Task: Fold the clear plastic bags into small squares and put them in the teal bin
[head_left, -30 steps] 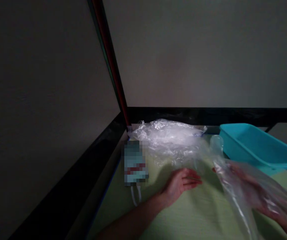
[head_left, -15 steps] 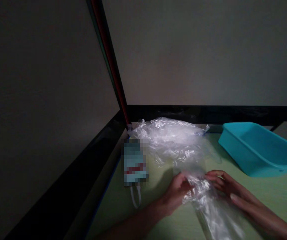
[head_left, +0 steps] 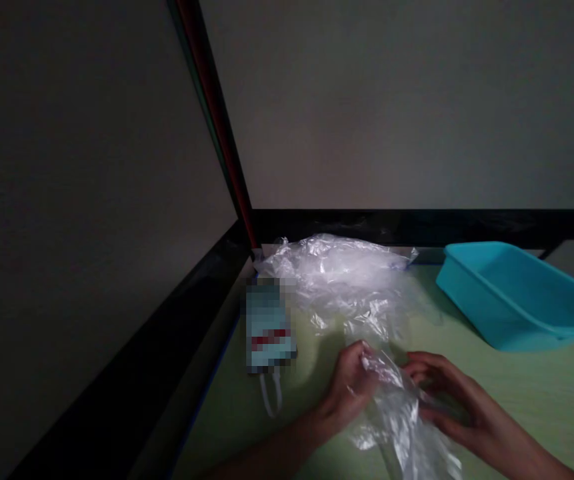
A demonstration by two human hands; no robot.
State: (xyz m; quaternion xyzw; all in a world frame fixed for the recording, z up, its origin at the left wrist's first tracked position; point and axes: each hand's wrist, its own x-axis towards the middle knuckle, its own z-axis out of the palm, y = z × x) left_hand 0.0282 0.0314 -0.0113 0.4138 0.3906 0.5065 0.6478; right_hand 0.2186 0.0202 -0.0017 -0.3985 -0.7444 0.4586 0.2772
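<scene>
Clear, crinkled plastic, a thin bag (head_left: 407, 427) by the look of it, hangs between the two hands, its upper end bunched at the left hand (head_left: 354, 380) and its lower folds spilling down past the bottom edge of the view. The left fingers are curled closed, with the thumb side uppermost, and the gathered film emerges from the grip on the side facing the right hand. Part of the film also drops below this fist.

The right hand (head_left: 447, 393) is on the other side of the bag, its fingers bent and the thumb well apart from them, so a clear gap shows between. Its fingertips come up to the film's right edge; whether they press on it or only sit just beside it, I cannot tell.

Beyond the hands, a loose heap of similar clear plastic (head_left: 337, 273) lies on the pale green mat (head_left: 527, 387), near the dark strip (head_left: 417, 227) along the base of the wall. A turquoise basin (head_left: 507, 303) stands to the right of the heap. Left of the hands lies a blurred-out, pale teal object (head_left: 269, 327) with a red band, and a white loop (head_left: 271, 397) extends from its near end.
</scene>
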